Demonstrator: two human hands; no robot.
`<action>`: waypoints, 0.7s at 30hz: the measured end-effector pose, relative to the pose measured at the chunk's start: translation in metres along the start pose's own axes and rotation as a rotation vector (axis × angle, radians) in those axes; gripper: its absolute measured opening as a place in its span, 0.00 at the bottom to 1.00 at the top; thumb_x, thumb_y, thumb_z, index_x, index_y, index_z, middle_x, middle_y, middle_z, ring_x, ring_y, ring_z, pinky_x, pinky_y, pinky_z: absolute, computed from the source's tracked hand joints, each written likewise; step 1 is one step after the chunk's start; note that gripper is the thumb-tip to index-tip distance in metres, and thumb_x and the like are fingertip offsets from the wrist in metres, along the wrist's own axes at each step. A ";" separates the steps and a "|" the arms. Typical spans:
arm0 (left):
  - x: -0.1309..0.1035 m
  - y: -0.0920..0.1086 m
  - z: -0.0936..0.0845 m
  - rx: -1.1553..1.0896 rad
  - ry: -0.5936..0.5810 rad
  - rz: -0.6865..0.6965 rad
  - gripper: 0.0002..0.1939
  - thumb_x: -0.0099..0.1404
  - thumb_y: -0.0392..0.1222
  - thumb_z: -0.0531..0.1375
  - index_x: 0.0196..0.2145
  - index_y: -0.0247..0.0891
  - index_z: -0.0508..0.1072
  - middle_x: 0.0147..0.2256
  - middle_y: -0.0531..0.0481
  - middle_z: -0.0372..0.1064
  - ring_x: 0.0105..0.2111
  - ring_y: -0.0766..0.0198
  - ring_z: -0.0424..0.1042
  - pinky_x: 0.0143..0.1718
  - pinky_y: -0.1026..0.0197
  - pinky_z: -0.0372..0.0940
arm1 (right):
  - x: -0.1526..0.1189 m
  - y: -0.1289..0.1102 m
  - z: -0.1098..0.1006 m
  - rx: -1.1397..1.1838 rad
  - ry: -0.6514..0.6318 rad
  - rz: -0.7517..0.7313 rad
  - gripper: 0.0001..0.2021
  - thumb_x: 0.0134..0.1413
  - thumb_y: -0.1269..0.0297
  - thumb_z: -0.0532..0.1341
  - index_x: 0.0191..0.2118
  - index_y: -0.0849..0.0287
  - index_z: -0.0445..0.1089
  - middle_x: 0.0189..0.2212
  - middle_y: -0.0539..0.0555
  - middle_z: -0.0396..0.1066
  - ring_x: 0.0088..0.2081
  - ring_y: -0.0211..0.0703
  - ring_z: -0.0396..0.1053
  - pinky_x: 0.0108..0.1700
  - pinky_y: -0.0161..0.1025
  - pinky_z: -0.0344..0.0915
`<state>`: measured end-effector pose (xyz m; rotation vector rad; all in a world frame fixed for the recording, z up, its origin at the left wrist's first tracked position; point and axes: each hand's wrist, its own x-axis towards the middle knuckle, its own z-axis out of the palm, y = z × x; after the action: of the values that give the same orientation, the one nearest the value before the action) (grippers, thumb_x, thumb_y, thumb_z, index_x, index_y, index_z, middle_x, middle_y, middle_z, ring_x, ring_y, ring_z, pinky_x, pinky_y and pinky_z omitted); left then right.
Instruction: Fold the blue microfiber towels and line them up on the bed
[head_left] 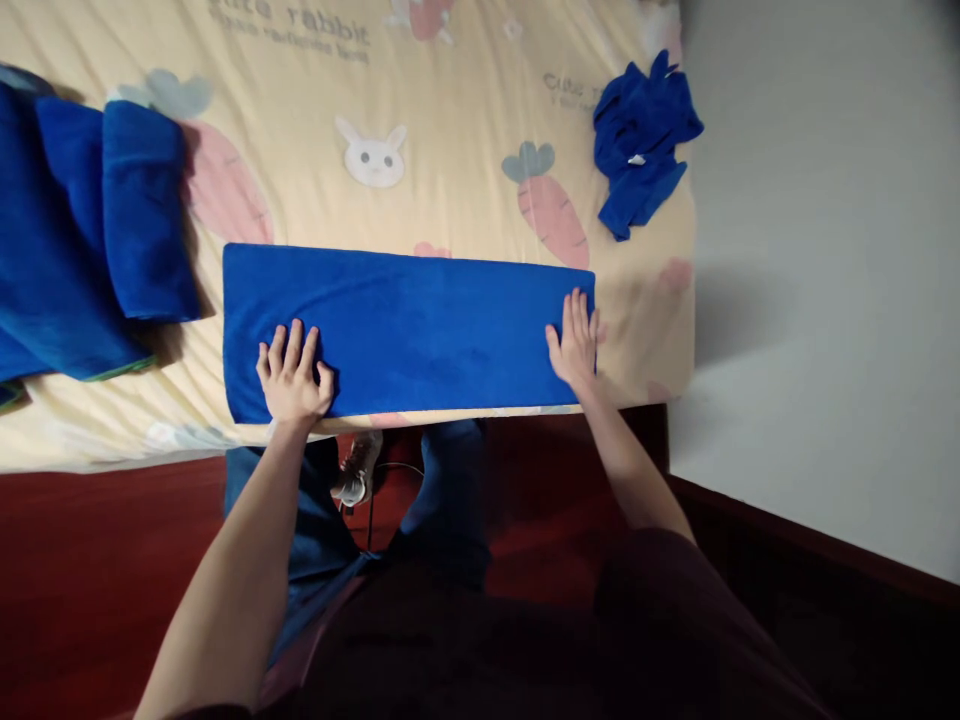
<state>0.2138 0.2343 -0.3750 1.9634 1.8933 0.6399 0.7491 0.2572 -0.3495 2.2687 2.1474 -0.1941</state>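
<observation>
- Head view: the folded blue cloth [435, 330] lies flat on the bed [465, 150], along its near edge, in front of the person.
- Its long axis runs left to right across the view, almost parallel to the near edge of the bed; one short end points left, the other right toward the wall [817, 250]. The far long side slopes slightly nearer the person toward the right.
- The left hand [294, 392] rests palm down on the cloth, toward its left end and close to the near long side. Its fingers [295, 345] are open and spread, with gaps between them, pointing away from the person; the thumb stands out to the right. They press or rest on the fabric without gripping it.
- The right hand [576, 352] lies palm down at the right end. Its fingers [576, 312] are extended and closer together, also pointing away, with the thumb angled out to the left. They touch the cloth beside its right short edge, the little finger at that edge, and are not closed on it.
- Well apart from the right hand, near the far right side of the bed, sits a crumpled blue cloth [641, 135] with a small white patch.
- Left of the folded piece, just beside it, lie overlapping blue cloths [67, 230].
</observation>
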 end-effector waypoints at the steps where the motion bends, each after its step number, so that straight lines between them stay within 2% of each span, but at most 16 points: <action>1: 0.000 0.002 0.000 -0.008 -0.007 -0.007 0.36 0.70 0.49 0.57 0.74 0.41 0.65 0.77 0.45 0.52 0.78 0.41 0.46 0.79 0.34 0.34 | -0.025 0.002 0.004 0.015 -0.017 0.019 0.37 0.77 0.53 0.42 0.82 0.65 0.34 0.82 0.63 0.35 0.82 0.54 0.33 0.80 0.64 0.37; 4: 0.002 0.008 -0.002 -0.016 -0.019 -0.025 0.37 0.70 0.50 0.57 0.74 0.40 0.64 0.77 0.45 0.51 0.78 0.42 0.44 0.79 0.34 0.31 | -0.083 0.020 0.017 0.026 -0.011 0.143 0.36 0.77 0.52 0.39 0.82 0.63 0.38 0.81 0.64 0.41 0.81 0.53 0.39 0.79 0.64 0.42; 6: 0.001 0.012 -0.007 -0.006 -0.030 -0.025 0.37 0.71 0.50 0.56 0.74 0.40 0.64 0.77 0.45 0.50 0.79 0.43 0.44 0.79 0.35 0.31 | -0.101 0.035 0.023 0.019 0.014 0.196 0.36 0.77 0.51 0.38 0.81 0.63 0.40 0.80 0.65 0.44 0.81 0.54 0.41 0.79 0.65 0.44; 9: -0.006 0.005 -0.022 0.016 -0.082 -0.005 0.36 0.72 0.52 0.55 0.74 0.42 0.64 0.78 0.45 0.49 0.79 0.45 0.44 0.79 0.36 0.32 | -0.105 0.051 0.031 0.015 0.038 0.201 0.37 0.77 0.50 0.38 0.81 0.66 0.42 0.80 0.65 0.46 0.81 0.55 0.43 0.79 0.64 0.44; 11: -0.015 -0.008 -0.036 0.034 -0.095 -0.017 0.36 0.72 0.53 0.54 0.75 0.40 0.63 0.78 0.43 0.47 0.79 0.45 0.43 0.79 0.35 0.33 | -0.103 0.055 0.035 0.021 0.072 0.188 0.37 0.77 0.50 0.39 0.81 0.67 0.44 0.79 0.66 0.47 0.80 0.56 0.44 0.79 0.64 0.45; 14: -0.026 -0.030 -0.049 0.061 -0.053 -0.090 0.39 0.73 0.53 0.53 0.76 0.34 0.59 0.79 0.38 0.43 0.79 0.43 0.40 0.79 0.34 0.32 | -0.103 0.057 0.041 0.042 0.134 0.168 0.37 0.76 0.50 0.41 0.80 0.68 0.46 0.79 0.67 0.48 0.80 0.58 0.45 0.78 0.66 0.45; 17: -0.030 -0.042 -0.050 0.101 -0.041 -0.112 0.39 0.74 0.52 0.51 0.76 0.31 0.57 0.79 0.36 0.41 0.80 0.44 0.38 0.79 0.35 0.31 | -0.106 0.058 0.045 0.045 0.152 0.160 0.37 0.76 0.51 0.41 0.80 0.66 0.45 0.79 0.67 0.48 0.80 0.60 0.46 0.77 0.68 0.46; 21: -0.031 -0.043 -0.044 0.118 -0.062 -0.124 0.39 0.75 0.52 0.49 0.77 0.31 0.56 0.79 0.37 0.41 0.80 0.45 0.36 0.79 0.36 0.30 | -0.109 0.060 0.047 0.039 0.135 0.165 0.36 0.75 0.51 0.41 0.81 0.64 0.43 0.79 0.66 0.46 0.80 0.60 0.44 0.77 0.68 0.45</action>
<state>0.1537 0.2034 -0.3635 1.8938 2.0373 0.4376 0.7994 0.1406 -0.3905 2.5351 2.0169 -0.0826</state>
